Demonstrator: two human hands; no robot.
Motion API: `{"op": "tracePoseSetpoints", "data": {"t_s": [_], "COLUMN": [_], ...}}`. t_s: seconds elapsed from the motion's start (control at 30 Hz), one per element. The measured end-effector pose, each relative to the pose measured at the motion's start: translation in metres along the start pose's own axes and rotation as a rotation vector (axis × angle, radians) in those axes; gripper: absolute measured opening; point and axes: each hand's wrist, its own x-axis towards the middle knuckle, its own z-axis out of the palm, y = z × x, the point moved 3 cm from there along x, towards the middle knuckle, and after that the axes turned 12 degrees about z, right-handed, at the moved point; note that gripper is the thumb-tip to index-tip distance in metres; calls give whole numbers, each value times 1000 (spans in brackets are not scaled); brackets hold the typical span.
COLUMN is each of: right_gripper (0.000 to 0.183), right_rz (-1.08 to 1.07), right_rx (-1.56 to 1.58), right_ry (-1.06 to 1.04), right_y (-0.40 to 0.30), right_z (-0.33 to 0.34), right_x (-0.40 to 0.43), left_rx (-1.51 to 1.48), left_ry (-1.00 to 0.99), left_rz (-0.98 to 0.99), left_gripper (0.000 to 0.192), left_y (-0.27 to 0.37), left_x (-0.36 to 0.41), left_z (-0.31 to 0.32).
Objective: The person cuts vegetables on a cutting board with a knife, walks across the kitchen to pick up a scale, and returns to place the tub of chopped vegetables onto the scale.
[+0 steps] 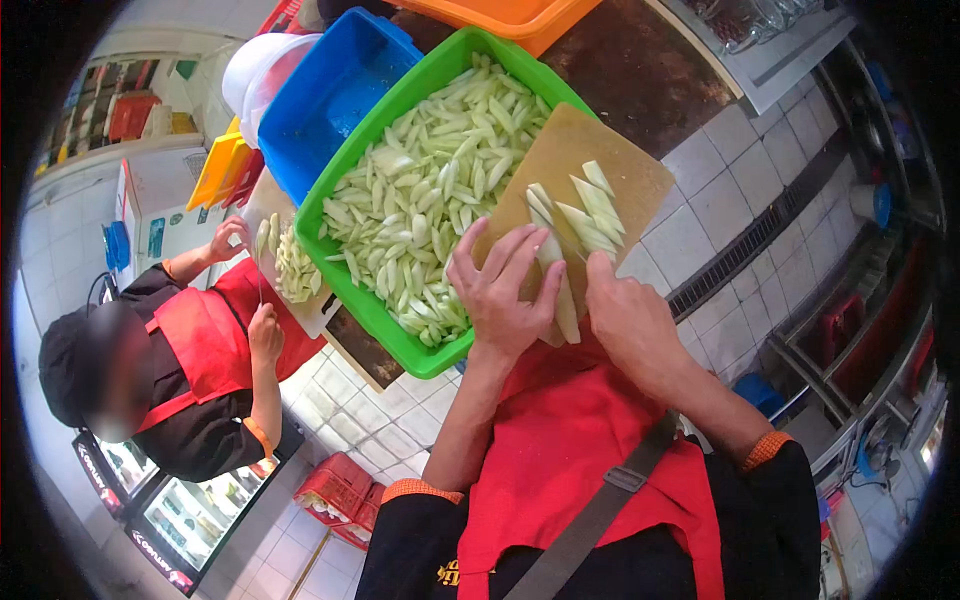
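My left hand (506, 292) presses a long pale green vegetable piece (568, 304) against a tan cutting board (637, 161). My right hand (634, 322) grips a knife, its handle hidden in my fist; the thin blade (574, 248) lies over the vegetable, close to my left fingertips. Slanted cut pieces (596, 214) rest on the board to the right of the blade. The board overlaps the right side of a green plastic tub (315, 225), which holds a heap of similar pale green slices (427, 187).
A blue tub (330, 97) stands beside the green one, with a white bucket (244, 82) behind it. Beyond is an orange tub (502, 15). At left, a co-worker (202, 337) cuts vegetables on another board (300, 307). Red crates (337, 487) sit on the tiled floor.
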Motion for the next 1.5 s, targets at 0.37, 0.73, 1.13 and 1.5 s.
{"op": "tracePoseSetpoints", "data": {"t_s": [0.37,0.73,1.13,1.5], "right_gripper": [6,6,10,11], "right_rz": [-12,-45,-23,31], "right_rx": [-18,-7,38,22], "right_ry": [-36,-38,-96,-108], "right_y": [17,23,23,57], "right_z": [-8,0,-2,11], "right_x": [-32,-21,-30,-59], "left_rx": [-1,-5,-25,-69], "left_ry": [84,83,107,69], "left_rz": [60,63,80,102], "left_gripper": [23,22,12,20], "left_y": [-3,2,-2,-1], "left_x": [-11,-2,-7,-8], "left_z": [3,0,5,-1]}}
